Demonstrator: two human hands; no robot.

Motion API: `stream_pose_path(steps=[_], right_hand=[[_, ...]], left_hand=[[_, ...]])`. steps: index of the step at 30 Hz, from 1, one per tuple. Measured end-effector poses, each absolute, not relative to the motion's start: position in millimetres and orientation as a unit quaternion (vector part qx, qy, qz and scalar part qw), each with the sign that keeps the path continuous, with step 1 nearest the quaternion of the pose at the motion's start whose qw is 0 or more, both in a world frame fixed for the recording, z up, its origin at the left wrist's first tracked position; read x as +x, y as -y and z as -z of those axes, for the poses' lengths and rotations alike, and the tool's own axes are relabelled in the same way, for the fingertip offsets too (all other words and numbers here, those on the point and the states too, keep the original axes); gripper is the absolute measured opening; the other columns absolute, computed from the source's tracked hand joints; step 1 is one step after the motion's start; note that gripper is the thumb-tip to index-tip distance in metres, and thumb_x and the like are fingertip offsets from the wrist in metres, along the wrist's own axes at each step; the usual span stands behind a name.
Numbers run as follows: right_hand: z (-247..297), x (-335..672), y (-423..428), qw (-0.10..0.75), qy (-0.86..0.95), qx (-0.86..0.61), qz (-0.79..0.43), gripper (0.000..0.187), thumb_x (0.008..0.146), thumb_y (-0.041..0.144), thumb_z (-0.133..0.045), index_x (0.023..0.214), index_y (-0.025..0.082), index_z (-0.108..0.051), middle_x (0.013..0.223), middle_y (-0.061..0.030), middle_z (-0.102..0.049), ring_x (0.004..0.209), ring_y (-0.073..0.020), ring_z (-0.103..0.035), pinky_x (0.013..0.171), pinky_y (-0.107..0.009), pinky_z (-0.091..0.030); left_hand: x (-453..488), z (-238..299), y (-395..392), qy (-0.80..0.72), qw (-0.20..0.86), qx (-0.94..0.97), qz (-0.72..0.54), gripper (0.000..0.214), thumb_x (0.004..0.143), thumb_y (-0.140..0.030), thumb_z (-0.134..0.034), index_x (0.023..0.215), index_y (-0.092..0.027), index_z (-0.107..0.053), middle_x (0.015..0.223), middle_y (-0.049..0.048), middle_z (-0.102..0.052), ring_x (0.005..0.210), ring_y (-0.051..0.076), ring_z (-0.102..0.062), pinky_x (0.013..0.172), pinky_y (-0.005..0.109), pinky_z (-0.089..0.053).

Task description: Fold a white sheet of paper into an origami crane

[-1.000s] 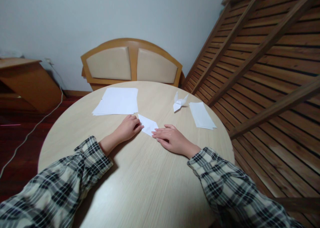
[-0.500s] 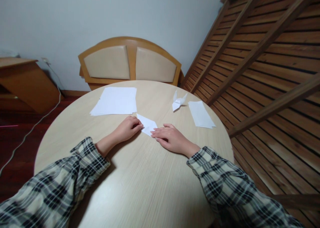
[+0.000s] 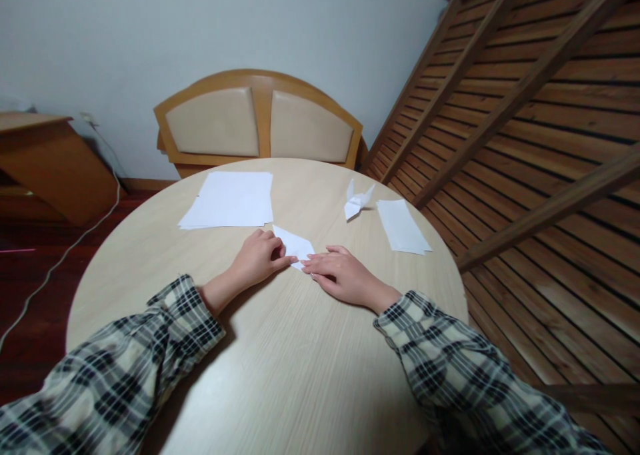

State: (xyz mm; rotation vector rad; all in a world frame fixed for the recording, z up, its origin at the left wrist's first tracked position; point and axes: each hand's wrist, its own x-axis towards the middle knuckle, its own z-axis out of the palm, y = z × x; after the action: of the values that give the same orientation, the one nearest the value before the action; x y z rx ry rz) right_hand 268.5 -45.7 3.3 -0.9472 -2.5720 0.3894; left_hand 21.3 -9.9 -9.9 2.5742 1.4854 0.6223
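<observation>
Nearest, two plaid sleeves, both cut off by the lower edge. Beyond them, on the pale round tabletop (image 3: 280,362), left hand (image 3: 260,258) half curled, fingertips down on the left edge of a small folded paper (image 3: 296,244); pinching or merely pressing, impossible to tell, with the undersides of the fingers out of sight. Right hand (image 3: 343,276) laid flat, fingers straight and close together, tips touching the paper's near corner, nothing gripped. Folded paper lying flat between the two hands near the middle of the tabletop, near part hidden under the fingers, folds too faint to read. Farther back on the left, a loose stack of white sheets (image 3: 230,198); on the right, a paper crane (image 3: 357,200) just beside a smaller stack of sheets (image 3: 403,225). Behind the tabletop, a chair (image 3: 260,122), seat hidden. At far left, a wooden cabinet (image 3: 45,162), cut off by the edge.
</observation>
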Motion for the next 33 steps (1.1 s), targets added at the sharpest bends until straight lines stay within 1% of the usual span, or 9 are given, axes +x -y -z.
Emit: stream_pose_path(steps=[5,10,18,24,26,29,31,33], right_hand=[[-1.5,269.3,45.3,0.184,0.915,-0.335,-0.133,0.031,0.099,0.019,-0.052,0.121,0.030,-0.070,0.127,-0.0018,-0.072,0.127,-0.0201,-0.061,0.112,-0.049,-0.033],[1.4,271.2,44.4,0.183,0.916,-0.333,-0.131,0.030,0.098,0.018,-0.053,0.121,0.029,-0.070,0.128,-0.0025,-0.072,0.127,-0.0202,-0.061,0.111,-0.049,-0.033],[0.3,271.0,45.5,0.190,0.913,-0.335,-0.133,0.029,0.099,0.019,-0.053,0.119,0.028,-0.071,0.127,-0.0034,-0.071,0.127,-0.0199,-0.062,0.111,-0.048,-0.033],[-0.2,271.1,46.4,0.190,0.914,-0.335,-0.127,0.029,0.099,0.020,-0.053,0.119,0.029,-0.072,0.126,-0.0031,-0.072,0.126,-0.0196,-0.062,0.111,-0.048,-0.034],[0.0,270.9,46.4,0.189,0.914,-0.337,-0.125,0.030,0.098,0.020,-0.054,0.120,0.030,-0.072,0.126,-0.0034,-0.072,0.126,-0.0196,-0.062,0.111,-0.047,-0.034],[0.2,270.3,46.3,0.189,0.913,-0.339,-0.124,0.030,0.098,0.020,-0.054,0.119,0.029,-0.072,0.128,-0.0039,-0.071,0.126,-0.0196,-0.062,0.111,-0.047,-0.034],[-0.1,269.9,46.2,0.189,0.913,-0.340,-0.126,0.029,0.098,0.019,-0.054,0.118,0.029,-0.072,0.128,-0.0040,-0.071,0.126,-0.0197,-0.062,0.110,-0.047,-0.034],[-0.3,269.8,46.2,0.189,0.913,-0.337,-0.130,0.029,0.098,0.019,-0.053,0.118,0.028,-0.072,0.127,-0.0039,-0.072,0.126,-0.0198,-0.062,0.110,-0.048,-0.034]], left_hand=[[23.3,11.7,8.4,-0.502,0.049,0.844,-0.182,0.033,0.089,-0.049,-0.066,0.075,-0.019,-0.063,0.081,0.0065,-0.061,0.082,0.025,-0.052,0.076,0.037,-0.040],[23.8,12.3,7.5,-0.502,0.054,0.846,-0.172,0.031,0.092,-0.047,-0.062,0.078,-0.019,-0.063,0.083,0.0071,-0.062,0.083,0.026,-0.052,0.077,0.038,-0.040],[20.4,16.4,3.1,-0.494,0.050,0.850,-0.178,0.031,0.094,-0.044,-0.058,0.075,-0.020,-0.057,0.078,0.0060,-0.061,0.077,0.023,-0.051,0.075,0.037,-0.040],[22.0,16.4,1.4,-0.485,0.035,0.855,-0.178,0.028,0.093,-0.042,-0.059,0.076,-0.020,-0.054,0.082,0.0069,-0.062,0.081,0.024,-0.052,0.078,0.039,-0.042],[20.5,16.7,0.3,-0.478,0.060,0.854,-0.194,0.025,0.093,-0.040,-0.060,0.079,-0.020,-0.056,0.082,0.0058,-0.062,0.081,0.024,-0.053,0.079,0.039,-0.042],[17.5,17.8,-1.3,-0.461,0.103,0.853,-0.220,0.012,0.094,-0.031,-0.058,0.092,-0.019,-0.059,0.088,0.0055,-0.066,0.083,0.023,-0.056,0.082,0.039,-0.044],[16.3,18.7,-1.7,-0.453,0.103,0.858,-0.221,0.008,0.095,-0.026,-0.056,0.097,-0.019,-0.059,0.094,0.0071,-0.067,0.087,0.023,-0.057,0.085,0.040,-0.044],[16.2,19.1,-1.3,-0.452,0.088,0.862,-0.214,0.009,0.095,-0.026,-0.056,0.098,-0.018,-0.060,0.096,0.0088,-0.068,0.088,0.024,-0.057,0.087,0.042,-0.044]])
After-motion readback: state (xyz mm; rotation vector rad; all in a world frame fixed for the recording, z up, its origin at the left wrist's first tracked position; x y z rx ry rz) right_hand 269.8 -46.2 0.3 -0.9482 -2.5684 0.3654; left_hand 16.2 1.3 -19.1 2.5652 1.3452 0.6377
